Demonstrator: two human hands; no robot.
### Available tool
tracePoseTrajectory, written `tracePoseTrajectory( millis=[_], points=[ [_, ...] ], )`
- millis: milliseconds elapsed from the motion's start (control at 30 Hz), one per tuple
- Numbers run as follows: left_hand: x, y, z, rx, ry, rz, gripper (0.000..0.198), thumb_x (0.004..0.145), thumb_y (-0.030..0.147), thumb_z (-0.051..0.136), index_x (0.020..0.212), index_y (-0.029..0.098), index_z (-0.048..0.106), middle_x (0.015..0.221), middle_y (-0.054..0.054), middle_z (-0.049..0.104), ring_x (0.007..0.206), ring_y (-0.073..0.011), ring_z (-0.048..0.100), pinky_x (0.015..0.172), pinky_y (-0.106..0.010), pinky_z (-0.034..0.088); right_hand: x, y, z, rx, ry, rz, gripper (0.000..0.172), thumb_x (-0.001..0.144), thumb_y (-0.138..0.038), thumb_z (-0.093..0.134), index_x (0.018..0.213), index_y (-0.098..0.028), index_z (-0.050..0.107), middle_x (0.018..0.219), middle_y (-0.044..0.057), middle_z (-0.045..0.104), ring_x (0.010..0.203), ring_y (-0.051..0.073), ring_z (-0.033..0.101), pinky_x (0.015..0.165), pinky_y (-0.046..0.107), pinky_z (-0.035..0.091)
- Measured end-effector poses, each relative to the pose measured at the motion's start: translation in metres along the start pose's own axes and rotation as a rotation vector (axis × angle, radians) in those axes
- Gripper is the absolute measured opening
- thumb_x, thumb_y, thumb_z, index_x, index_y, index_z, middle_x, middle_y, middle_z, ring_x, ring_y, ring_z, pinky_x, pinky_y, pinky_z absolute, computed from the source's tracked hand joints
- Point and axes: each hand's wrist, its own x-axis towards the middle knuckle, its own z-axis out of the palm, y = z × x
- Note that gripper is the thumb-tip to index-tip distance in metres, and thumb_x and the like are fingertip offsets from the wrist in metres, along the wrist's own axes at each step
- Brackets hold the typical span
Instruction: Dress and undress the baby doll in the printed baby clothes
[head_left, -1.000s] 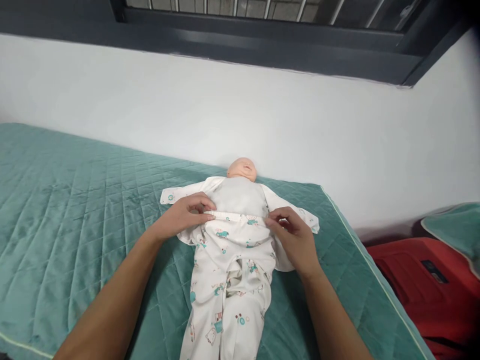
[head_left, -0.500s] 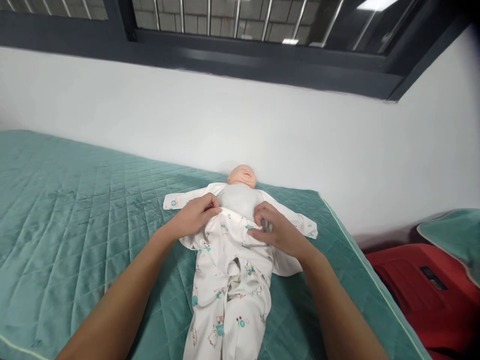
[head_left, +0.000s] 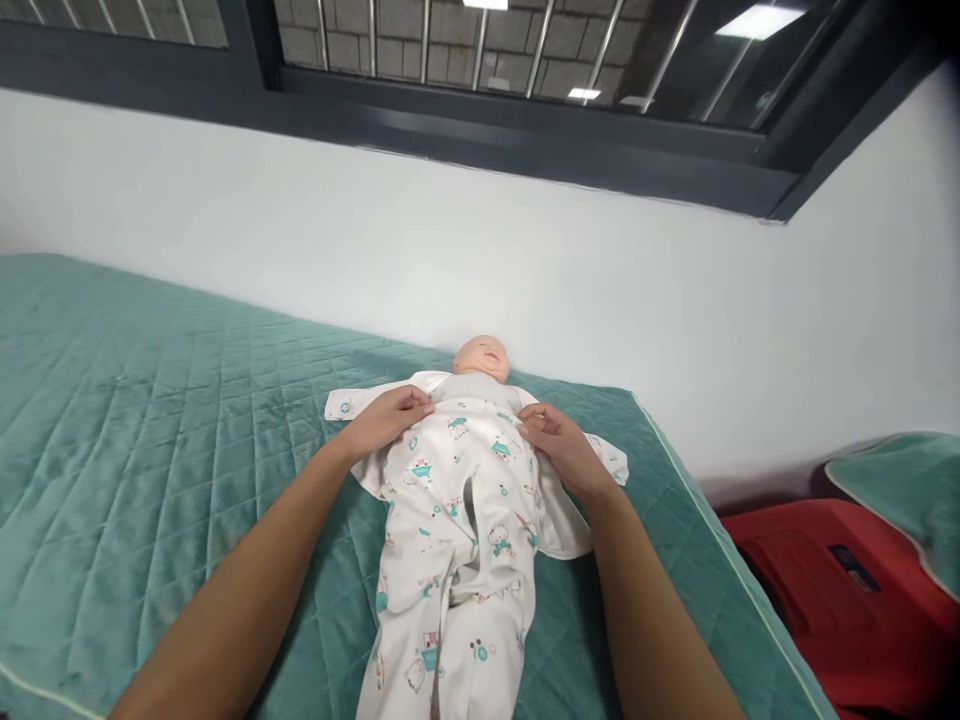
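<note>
A baby doll (head_left: 482, 358) lies on its back with its head toward the wall. White printed baby pants (head_left: 457, 490) cover its legs and belly, with the waistband up near the chest. An open white baby jacket (head_left: 564, 520) spreads beneath the doll, its sleeves stretched out to both sides. My left hand (head_left: 394, 415) pinches the waistband at its left end. My right hand (head_left: 553, 440) has its fingers closed at the waistband's right end. A slit in the crotch of the pants gapes slightly.
A green quilted cover (head_left: 187, 430) lies under the doll, its piped edge running down the right. White wall (head_left: 375, 240) and a dark window frame (head_left: 487, 130) stand behind. At the right is a red plastic stool or chair (head_left: 832, 590) with green cloth (head_left: 900, 480) beside it.
Both hands have drawn the waistband up toward the doll's chest, covering most of the grey-white belly. The pants' front now lies smoother. My right hand has moved outward slightly.
</note>
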Motion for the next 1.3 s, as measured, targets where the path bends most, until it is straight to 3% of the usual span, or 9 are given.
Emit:
tracePoseTrajectory(
  millis=[167,267,367,533,633,767,1000,1100,1300],
  points=[
    [-0.003,-0.005,-0.015,0.005,-0.237,-0.015,0.027,0.082,0.045,0.061,0.089,0.019,0.057,0.076,0.002,0.055,0.065,-0.0127,0.048,0.060,-0.024,0.035,-0.012,-0.008,-0.008,-0.181,-0.101,0.013,0.026,0.075,-0.036,0.073,0.093,-0.021,0.062,0.085,0.000,0.062,0.080,0.016,0.055,0.072,0.029,0.042],
    [-0.002,-0.012,-0.018,0.018,-0.255,-0.012,0.022,0.082,0.040,0.061,0.086,0.020,0.054,0.072,0.003,0.053,0.061,-0.0119,0.045,0.059,-0.024,0.035,-0.014,-0.004,-0.007,-0.267,-0.114,-0.024,0.019,0.077,-0.033,0.069,0.090,-0.021,0.061,0.082,-0.002,0.058,0.075,0.014,0.052,0.069,0.028,0.040],
    [0.000,-0.016,-0.013,0.089,-0.163,0.007,0.018,0.085,0.038,0.056,0.086,0.021,0.052,0.070,0.004,0.052,0.058,-0.0123,0.044,0.057,-0.024,0.034,-0.011,0.003,-0.006,-0.298,-0.056,-0.032,0.016,0.080,-0.035,0.064,0.086,-0.021,0.059,0.077,-0.002,0.056,0.070,0.014,0.049,0.065,0.028,0.038],
    [0.005,-0.018,0.002,0.240,0.163,0.056,0.010,0.087,0.031,0.051,0.089,0.021,0.054,0.078,-0.001,0.062,0.074,-0.0187,0.055,0.068,-0.029,0.039,-0.004,0.011,-0.007,-0.472,0.127,-0.013,0.015,0.078,-0.037,0.063,0.081,-0.023,0.060,0.074,-0.002,0.059,0.071,0.016,0.051,0.067,0.030,0.038],
    [0.006,-0.017,0.009,0.257,0.237,0.044,0.010,0.084,0.026,0.053,0.092,0.021,0.057,0.084,-0.003,0.067,0.083,-0.0219,0.060,0.076,-0.032,0.041,-0.005,0.012,-0.006,-0.572,0.190,0.020,0.019,0.078,-0.042,0.063,0.074,-0.024,0.060,0.068,-0.002,0.061,0.067,0.018,0.051,0.066,0.032,0.037],
    [0.004,-0.012,0.007,0.188,0.112,-0.007,0.014,0.081,0.025,0.052,0.092,0.020,0.059,0.086,-0.004,0.070,0.081,-0.0211,0.062,0.071,-0.030,0.043,-0.010,0.012,-0.004,-0.537,0.126,0.062,0.030,0.081,-0.050,0.059,0.069,-0.023,0.059,0.061,-0.002,0.057,0.062,0.017,0.047,0.061,0.030,0.035],
    [-0.002,-0.010,-0.006,-0.038,-0.100,-0.062,0.025,0.067,0.019,0.058,0.091,0.019,0.062,0.086,-0.005,0.070,0.082,-0.0216,0.064,0.070,-0.030,0.049,-0.023,0.009,0.000,-0.215,-0.033,0.045,0.018,0.080,-0.038,0.062,0.090,-0.023,0.066,0.086,0.001,0.069,0.083,0.021,0.059,0.079,0.036,0.047],
    [-0.005,-0.011,-0.010,-0.108,-0.185,-0.076,0.034,0.065,0.017,0.058,0.100,0.018,0.060,0.094,-0.005,0.070,0.086,-0.0213,0.064,0.074,-0.031,0.050,-0.025,0.010,-0.004,-0.141,-0.021,0.089,0.019,0.079,-0.037,0.067,0.091,-0.022,0.067,0.089,0.002,0.069,0.083,0.020,0.060,0.080,0.035,0.047],
    [-0.007,-0.005,-0.008,-0.080,-0.203,-0.101,0.036,0.065,0.013,0.055,0.101,0.018,0.057,0.101,-0.006,0.067,0.092,-0.0205,0.063,0.078,-0.031,0.049,-0.025,0.015,-0.005,0.004,-0.002,0.147,0.023,0.076,-0.039,0.073,0.086,-0.022,0.062,0.088,-0.001,0.068,0.077,0.016,0.060,0.075,0.032,0.046]
  ],
)
